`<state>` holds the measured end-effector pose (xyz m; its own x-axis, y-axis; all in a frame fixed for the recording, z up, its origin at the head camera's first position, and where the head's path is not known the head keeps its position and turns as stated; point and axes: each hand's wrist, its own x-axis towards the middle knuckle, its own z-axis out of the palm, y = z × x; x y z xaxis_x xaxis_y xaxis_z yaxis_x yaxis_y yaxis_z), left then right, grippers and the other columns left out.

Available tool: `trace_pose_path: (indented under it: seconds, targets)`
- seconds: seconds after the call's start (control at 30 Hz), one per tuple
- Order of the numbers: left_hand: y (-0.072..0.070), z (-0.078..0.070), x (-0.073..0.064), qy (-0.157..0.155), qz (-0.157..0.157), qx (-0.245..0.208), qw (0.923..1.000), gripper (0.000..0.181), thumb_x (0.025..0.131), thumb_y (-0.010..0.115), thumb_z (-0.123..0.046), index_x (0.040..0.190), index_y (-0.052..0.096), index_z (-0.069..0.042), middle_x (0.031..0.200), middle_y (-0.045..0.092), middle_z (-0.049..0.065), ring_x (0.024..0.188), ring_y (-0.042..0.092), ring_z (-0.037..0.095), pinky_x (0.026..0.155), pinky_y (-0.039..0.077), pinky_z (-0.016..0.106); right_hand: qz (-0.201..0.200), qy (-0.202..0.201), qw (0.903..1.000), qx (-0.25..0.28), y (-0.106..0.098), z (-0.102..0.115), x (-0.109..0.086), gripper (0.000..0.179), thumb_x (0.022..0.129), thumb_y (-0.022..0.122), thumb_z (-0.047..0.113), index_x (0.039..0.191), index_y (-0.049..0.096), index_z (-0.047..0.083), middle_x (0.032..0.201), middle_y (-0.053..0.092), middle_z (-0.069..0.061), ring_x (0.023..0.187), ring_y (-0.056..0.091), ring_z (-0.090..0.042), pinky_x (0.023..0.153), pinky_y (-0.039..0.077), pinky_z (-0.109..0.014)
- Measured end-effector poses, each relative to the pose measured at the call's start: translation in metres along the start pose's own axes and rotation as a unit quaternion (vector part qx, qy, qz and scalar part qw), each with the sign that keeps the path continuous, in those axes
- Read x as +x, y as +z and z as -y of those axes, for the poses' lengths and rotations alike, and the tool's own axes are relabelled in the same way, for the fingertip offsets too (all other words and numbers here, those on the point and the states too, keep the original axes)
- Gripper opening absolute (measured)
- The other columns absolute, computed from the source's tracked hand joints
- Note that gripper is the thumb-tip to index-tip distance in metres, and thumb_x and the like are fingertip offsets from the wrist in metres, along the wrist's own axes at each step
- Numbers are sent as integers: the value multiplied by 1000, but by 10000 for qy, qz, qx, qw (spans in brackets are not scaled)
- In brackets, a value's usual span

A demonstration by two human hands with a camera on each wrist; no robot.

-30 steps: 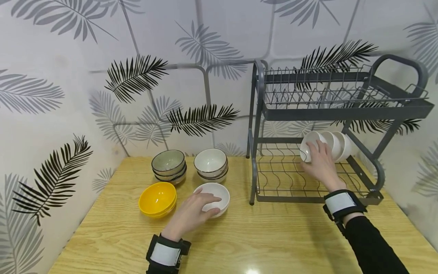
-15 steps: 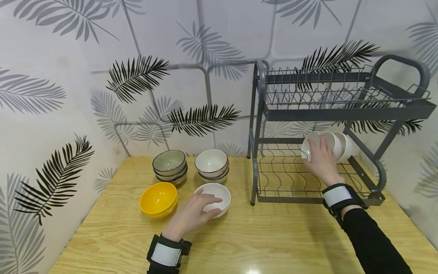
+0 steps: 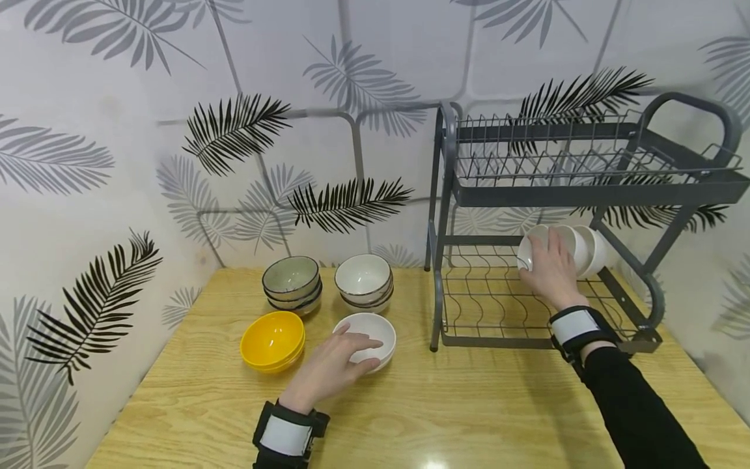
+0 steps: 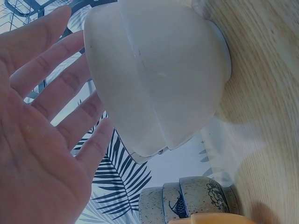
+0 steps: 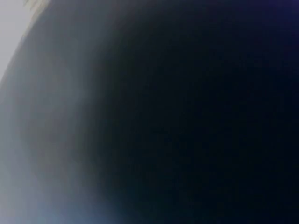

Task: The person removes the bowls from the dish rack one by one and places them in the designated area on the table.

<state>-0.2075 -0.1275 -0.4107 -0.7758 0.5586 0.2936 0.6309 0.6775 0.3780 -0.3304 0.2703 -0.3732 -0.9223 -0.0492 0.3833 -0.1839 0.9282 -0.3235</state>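
Note:
In the head view, my left hand hovers at the near left rim of a stacked pair of white bowls on the table. The left wrist view shows its fingers fairly straight, fingertips right at the rim of the white bowls. On the rack's lower shelf, my right hand grips the leftmost white bowl, its thumb on the near side. Two more white bowls stand on edge behind it to the right. The right wrist view is dark and blurred.
The grey two-tier dish rack stands at the right, its upper tier above my right hand. Yellow bowls sit left of the left hand. Behind are stacks of greenish bowls and dark-rimmed white bowls, close to the patterned wall.
My right wrist has shifted slightly forward while its fingers stay on the bowl. The left hand and the bowls on the table keep their places.

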Motion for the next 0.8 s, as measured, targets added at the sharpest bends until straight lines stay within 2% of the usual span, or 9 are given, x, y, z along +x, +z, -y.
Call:
trace_pose_path:
  seconds: [0.27,0.5,0.8]
  targets:
    - [0,-1,1,12,92,-39,9999,31,89,67,-26,115,70,-8,111,71,3,109,61,17,115,24,48,145,83,9998,-59,-5,-1,3,68,79,66,5,137,34,-14,144,13,-41,131,13,-57,99,22,-75]
    - [1,-1,1,-34,136,-80,9999,31,90,66,-26,115,70,-8,111,71,2,110,60,16,116,23,47,442,137,9989,-65,-12,1,4,67,81,65,7,137,34,-13,145,13,-41,129,14,-59,99,21,-75]
    - [1,-1,1,-35,167,-55,9998,31,90,66,-27,115,70,-9,112,70,1,111,60,18,115,24,48,402,41,9992,-77,-18,2,4,62,81,64,6,134,37,-14,142,19,-42,123,23,-61,94,29,-76]
